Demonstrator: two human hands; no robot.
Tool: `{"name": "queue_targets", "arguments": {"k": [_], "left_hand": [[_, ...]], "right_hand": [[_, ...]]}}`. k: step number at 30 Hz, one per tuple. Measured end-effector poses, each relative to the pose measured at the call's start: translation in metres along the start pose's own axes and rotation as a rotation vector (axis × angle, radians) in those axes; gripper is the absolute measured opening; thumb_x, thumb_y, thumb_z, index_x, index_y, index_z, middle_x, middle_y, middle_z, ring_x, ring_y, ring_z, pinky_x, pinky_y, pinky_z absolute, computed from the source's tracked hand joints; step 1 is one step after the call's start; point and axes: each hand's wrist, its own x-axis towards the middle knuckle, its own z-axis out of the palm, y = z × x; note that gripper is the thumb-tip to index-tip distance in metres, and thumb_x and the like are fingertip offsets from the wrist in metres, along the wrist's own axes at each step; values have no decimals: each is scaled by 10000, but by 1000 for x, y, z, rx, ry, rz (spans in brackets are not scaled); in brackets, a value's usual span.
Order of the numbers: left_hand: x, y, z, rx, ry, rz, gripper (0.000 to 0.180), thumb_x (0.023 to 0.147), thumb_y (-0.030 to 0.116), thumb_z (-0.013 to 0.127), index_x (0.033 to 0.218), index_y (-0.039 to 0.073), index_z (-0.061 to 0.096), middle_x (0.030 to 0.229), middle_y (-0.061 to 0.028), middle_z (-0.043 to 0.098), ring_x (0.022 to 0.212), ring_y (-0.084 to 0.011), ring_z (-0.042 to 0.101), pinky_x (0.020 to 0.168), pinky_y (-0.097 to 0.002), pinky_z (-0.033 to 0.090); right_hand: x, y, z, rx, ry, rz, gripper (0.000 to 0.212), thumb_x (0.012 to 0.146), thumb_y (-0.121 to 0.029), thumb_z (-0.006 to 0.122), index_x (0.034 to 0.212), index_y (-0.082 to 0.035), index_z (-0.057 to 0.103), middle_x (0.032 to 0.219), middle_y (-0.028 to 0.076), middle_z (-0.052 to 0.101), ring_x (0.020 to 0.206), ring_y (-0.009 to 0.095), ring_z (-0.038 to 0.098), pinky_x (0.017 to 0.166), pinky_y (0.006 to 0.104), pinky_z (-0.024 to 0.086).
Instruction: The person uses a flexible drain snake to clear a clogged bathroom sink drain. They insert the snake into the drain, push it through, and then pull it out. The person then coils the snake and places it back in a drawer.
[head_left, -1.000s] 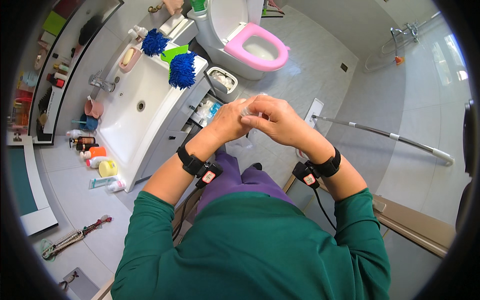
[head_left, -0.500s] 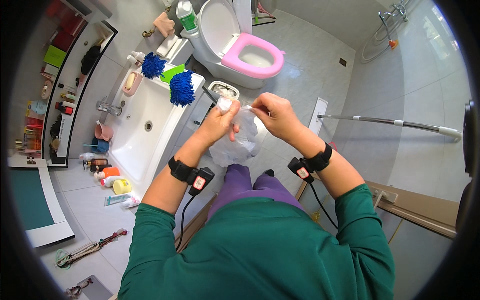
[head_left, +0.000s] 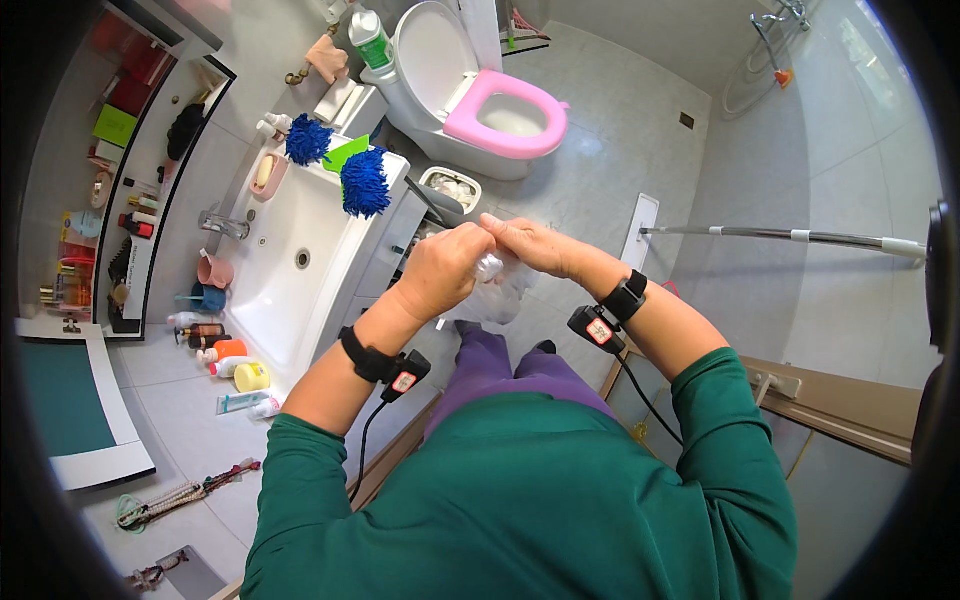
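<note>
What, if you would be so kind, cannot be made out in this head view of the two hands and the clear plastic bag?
- Clear plastic bag: its upper part is covered by the left hand and right hand; any contents cannot be told.
- Fingertips of both hands: hidden where they meet.
- Small bin by the toilet: contents too small to identify.
- Shelf items: too small and bent near the rim.

Clear thin plastic bag point(head_left: 500, 290), crumpled, held mid-air btwn both hands, above floor.
</note>
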Motion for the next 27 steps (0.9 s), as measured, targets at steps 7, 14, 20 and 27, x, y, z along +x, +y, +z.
{"name": "queue_targets", "arguments": {"k": [7,14,20,27], "left_hand": [[12,15,-1,60,352,55,244,649,106,728,789,75,530,923,-88,530,654,-273,597,536,-334,506],[0,18,-30,112,141,262,225,717,108,712,645,74,502,876,-79,507,851,-280,553,767,-418,467],[-71,-17,-26,-254,99,-160,227,781,141,708,662,35,546,822,-74,525,746,-211,519,653,-308,422],[-68,-11,-12,-791,120,-471,232,829,102,639,640,29,527,895,-89,578,776,-136,525,682,-266,428]], "right_hand": [[-11,-18,3,447,25,45,363,917,-433,551,895,-75,609,819,38,639,662,134,624,602,242,466],[-59,-19,0,-105,291,-309,211,894,-217,624,768,-53,580,697,-41,517,666,48,453,581,230,385],[-98,40,-51,0,634,-42,289,874,-214,643,656,-67,525,697,22,600,653,90,554,583,237,420],[-102,75,-50,349,578,-139,204,879,-201,636,763,-72,529,844,34,604,829,100,565,727,257,447]]}}
